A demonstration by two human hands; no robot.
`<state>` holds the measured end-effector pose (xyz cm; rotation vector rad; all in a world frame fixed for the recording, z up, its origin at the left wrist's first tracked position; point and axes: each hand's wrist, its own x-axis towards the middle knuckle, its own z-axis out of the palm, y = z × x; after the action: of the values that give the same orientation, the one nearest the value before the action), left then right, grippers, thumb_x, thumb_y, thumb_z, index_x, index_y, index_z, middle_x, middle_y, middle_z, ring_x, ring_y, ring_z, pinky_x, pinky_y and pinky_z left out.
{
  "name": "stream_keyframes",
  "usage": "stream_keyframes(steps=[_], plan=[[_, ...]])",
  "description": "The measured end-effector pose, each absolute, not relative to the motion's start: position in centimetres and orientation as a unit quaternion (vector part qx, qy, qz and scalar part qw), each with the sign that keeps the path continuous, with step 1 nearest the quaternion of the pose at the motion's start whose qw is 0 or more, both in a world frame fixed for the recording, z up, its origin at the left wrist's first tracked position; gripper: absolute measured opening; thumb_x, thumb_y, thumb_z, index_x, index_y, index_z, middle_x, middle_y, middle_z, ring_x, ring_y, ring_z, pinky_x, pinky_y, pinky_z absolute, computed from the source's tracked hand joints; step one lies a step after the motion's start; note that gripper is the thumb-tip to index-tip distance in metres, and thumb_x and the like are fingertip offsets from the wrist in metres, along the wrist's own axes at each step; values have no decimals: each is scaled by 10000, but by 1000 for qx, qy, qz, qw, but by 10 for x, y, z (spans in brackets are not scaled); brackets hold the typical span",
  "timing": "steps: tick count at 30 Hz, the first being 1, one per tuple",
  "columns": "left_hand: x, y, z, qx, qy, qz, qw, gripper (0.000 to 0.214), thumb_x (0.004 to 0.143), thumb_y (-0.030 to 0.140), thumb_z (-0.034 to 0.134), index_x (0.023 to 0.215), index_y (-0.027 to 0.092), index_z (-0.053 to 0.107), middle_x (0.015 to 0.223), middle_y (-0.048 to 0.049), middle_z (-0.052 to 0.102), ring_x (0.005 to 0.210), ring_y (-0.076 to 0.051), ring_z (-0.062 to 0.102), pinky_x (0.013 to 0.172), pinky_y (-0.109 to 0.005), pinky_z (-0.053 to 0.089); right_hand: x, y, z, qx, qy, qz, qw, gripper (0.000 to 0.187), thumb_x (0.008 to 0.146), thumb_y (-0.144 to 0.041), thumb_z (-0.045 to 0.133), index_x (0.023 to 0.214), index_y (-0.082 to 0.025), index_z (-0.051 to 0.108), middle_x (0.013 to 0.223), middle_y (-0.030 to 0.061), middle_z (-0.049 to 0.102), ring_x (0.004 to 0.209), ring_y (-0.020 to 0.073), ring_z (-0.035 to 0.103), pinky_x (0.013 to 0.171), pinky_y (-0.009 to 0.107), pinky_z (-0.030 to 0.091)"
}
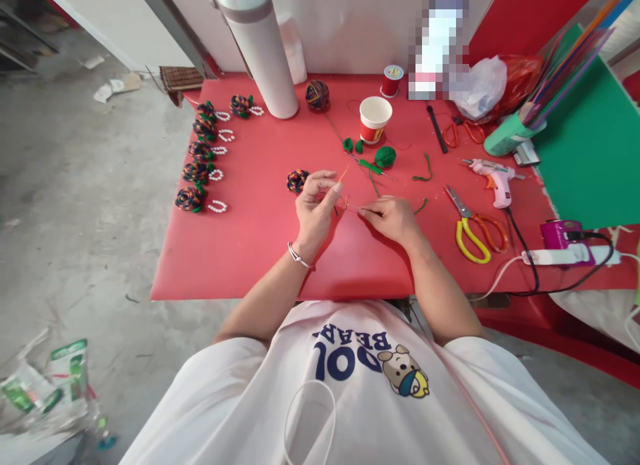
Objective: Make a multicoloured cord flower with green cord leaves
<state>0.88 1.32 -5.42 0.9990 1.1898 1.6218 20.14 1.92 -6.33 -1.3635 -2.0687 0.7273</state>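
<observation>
My left hand (319, 208) is closed in a pinch on a thin orange strand (344, 174), whose end sticks up past the fingertips. My right hand (393, 218) pinches a fine reddish strand (353, 208) that runs across toward the left hand; whether it is thread or wire I cannot tell. Just behind the left fingers lies a multicoloured crocheted flower (297, 180), partly covered. Beyond the hands are a green-handled crochet hook (370, 166), a green yarn ball (385, 156) and two small green crocheted pieces (349, 144).
Several crocheted flowers (190, 199) with white bead loops (217, 206) line the table's left side. Behind stand a tall flask (263, 58), a yarn ball (317, 95), a paper cup (375, 122) and a thread spool (392, 80). Scissors (467, 225) and a glue gun (495, 178) lie right.
</observation>
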Motion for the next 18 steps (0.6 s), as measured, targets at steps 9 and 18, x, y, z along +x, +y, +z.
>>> stream_keyframes(steps=[9,18], plan=[[-3,20,-49,307,421,683,512,428,826,482,890,792,217,556,559,67,547,425,-57,437,364,-166,274,201,24,-55,-536,-537,444,477,282,749,-495,879,707,-229,795,650,-5,700,624,146,595,611,296,469],[26,-15,-62,646,409,418,491,241,922,377,708,785,194,633,618,7,650,546,-113,571,563,-239,437,198,36,-59,-504,-322,558,575,547,733,-625,898,797,-242,512,710,-59,649,489,47,453,381,162,192]])
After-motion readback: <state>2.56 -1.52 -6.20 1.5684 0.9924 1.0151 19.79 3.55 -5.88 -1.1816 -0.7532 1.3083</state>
